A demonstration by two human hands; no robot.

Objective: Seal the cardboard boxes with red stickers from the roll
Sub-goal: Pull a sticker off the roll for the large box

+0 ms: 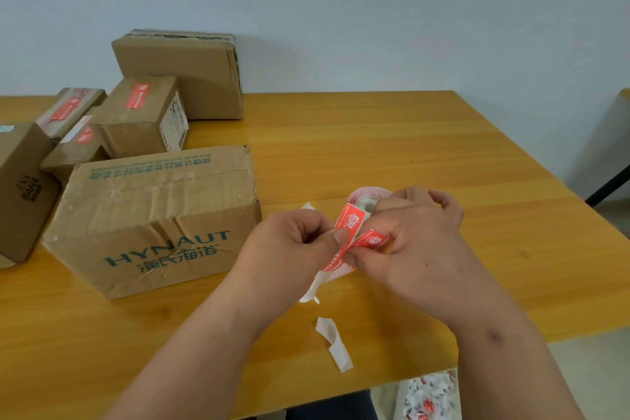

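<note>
Both hands meet over the wooden table [409,147], to the right of a large HYNAUT cardboard box [153,215]. My left hand [293,242] pinches a red sticker [349,218] between thumb and forefinger. My right hand [416,239] grips the sticker roll [366,199], which is mostly hidden behind its fingers, and pinches another red sticker [373,239] on the strip. A white backing strip [315,286] hangs below the hands. Three smaller boxes at the left bear red stickers [138,96].
A plain large box [180,75] stands at the back against the wall, and a brown box [20,187] at the far left. A curled scrap of white backing paper [335,343] lies near the front edge. A bag of scraps [426,395] sits on the floor below.
</note>
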